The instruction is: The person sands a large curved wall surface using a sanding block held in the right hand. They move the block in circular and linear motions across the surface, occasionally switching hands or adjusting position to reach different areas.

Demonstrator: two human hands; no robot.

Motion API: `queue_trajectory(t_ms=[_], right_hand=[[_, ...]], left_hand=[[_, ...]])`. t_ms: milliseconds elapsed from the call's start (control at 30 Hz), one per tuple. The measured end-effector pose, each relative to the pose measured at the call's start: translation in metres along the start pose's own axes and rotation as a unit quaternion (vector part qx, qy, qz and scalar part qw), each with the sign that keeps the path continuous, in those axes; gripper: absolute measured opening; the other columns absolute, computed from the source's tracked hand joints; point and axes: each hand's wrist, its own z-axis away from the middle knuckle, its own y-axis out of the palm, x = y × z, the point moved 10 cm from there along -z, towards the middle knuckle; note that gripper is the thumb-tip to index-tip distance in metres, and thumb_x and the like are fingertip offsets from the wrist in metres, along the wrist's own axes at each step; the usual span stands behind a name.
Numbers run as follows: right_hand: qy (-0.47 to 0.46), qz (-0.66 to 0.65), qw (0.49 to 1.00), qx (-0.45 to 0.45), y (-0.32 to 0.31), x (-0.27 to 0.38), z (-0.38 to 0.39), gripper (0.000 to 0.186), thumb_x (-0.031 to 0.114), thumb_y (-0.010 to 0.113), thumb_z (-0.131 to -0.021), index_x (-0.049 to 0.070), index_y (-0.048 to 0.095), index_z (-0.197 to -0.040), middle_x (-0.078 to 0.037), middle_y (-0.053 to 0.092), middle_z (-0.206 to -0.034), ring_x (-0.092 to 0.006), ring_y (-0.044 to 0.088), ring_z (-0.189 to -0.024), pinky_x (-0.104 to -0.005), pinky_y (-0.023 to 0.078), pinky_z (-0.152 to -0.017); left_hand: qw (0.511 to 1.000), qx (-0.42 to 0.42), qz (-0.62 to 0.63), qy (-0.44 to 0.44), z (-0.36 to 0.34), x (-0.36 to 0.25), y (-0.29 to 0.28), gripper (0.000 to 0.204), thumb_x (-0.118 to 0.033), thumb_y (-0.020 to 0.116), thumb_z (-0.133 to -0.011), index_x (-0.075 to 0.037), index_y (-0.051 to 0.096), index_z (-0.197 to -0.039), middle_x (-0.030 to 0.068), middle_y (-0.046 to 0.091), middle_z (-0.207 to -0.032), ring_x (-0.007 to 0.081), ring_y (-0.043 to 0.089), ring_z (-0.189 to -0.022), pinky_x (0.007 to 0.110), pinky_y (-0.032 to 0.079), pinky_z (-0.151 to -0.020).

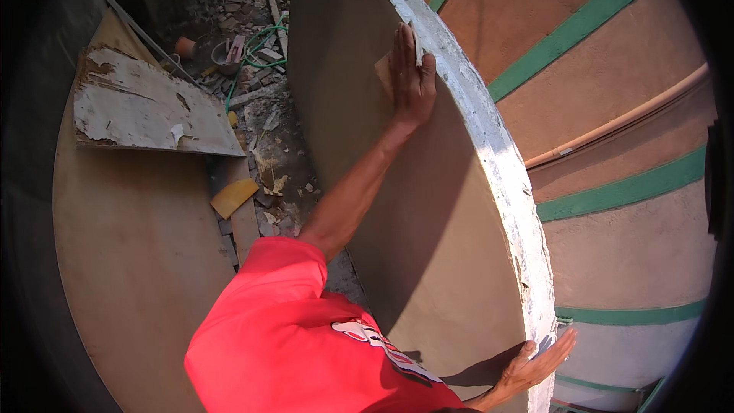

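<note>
My left hand presses a pale flat piece, mostly hidden by the fingers, against the smooth grey-brown face of a large upright slab, near its upper edge. The slab has a thick, rough white edge that runs from top to bottom. Lower right, my right hand rests on that edge with its fingers stretched out and nothing visible held in it. My red sleeve and shirt cover part of the lower view.
A peeling board lies over large brown sheets at left. Rubble, a bucket and a green hose lie behind. A curved wall with green stripes and an orange pipe stands at right.
</note>
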Motion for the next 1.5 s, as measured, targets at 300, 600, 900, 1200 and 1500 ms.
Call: queue_trajectory(t_ms=[300,600,900,1200,1500], right_hand=[[0.005,0.0,1.0,0.007,0.005,-0.002,0.005,0.085,0.069,0.034,-0.102,0.002,0.043,-0.154,-0.021,0.045,-0.156,-0.0409,0.04,-0.145,-0.0511,0.031,-0.12],[0.017,-0.025,0.999,0.023,0.006,0.004,0.004,0.093,0.075,0.031,-0.099,0.001,0.041,-0.154,-0.021,0.045,-0.156,-0.042,0.04,-0.144,-0.0538,0.032,-0.118],[0.015,-0.035,0.998,0.058,0.007,-0.002,0.01,0.092,0.074,0.03,-0.1,0.001,0.04,-0.155,-0.021,0.043,-0.157,-0.0414,0.038,-0.146,-0.0533,0.029,-0.12],[0.022,-0.159,0.981,0.113,0.008,0.005,0.007,0.091,0.073,0.028,-0.101,0.003,0.031,-0.16,-0.017,0.031,-0.165,-0.0366,0.026,-0.153,-0.0532,0.017,-0.125],[0.024,-0.304,0.951,0.058,-0.015,-0.081,0.007,0.099,0.083,0.029,-0.093,0.012,0.027,-0.163,-0.013,0.024,-0.168,-0.0317,0.019,-0.157,-0.0584,0.01,-0.125]], left_hand=[[1.0,0.016,0.012,-0.013,-0.013,0.004,-0.009,0.076,-0.051,0.024,-0.11,0.003,0.013,-0.162,0.0261,0.016,-0.168,0.0419,0.013,-0.156,0.055,0.008,-0.125],[0.996,-0.028,-0.001,-0.085,0.019,0.069,-0.022,0.079,-0.053,0.026,-0.109,0.004,0.011,-0.161,0.0271,0.013,-0.168,0.0436,0.014,-0.156,0.056,0.007,-0.125],[0.974,-0.024,0.033,-0.221,0.193,0.123,-0.025,0.075,-0.047,0.027,-0.11,0.007,0.011,-0.16,0.0299,0.013,-0.166,0.0426,0.013,-0.156,0.054,0.01,-0.126],[0.985,0.042,0.02,-0.169,0.303,0.06,0.005,0.076,-0.049,0.025,-0.11,0.004,0.005,-0.161,0.0264,0.005,-0.169,0.0419,0.003,-0.157,0.052,0.001,-0.126],[0.979,0.063,-0.018,-0.191,0.385,0.02,0.014,0.076,-0.051,0.02,-0.11,0.0,0.001,-0.163,0.0238,0.003,-0.17,0.0383,-0.001,-0.158,0.054,0.0,-0.126]])
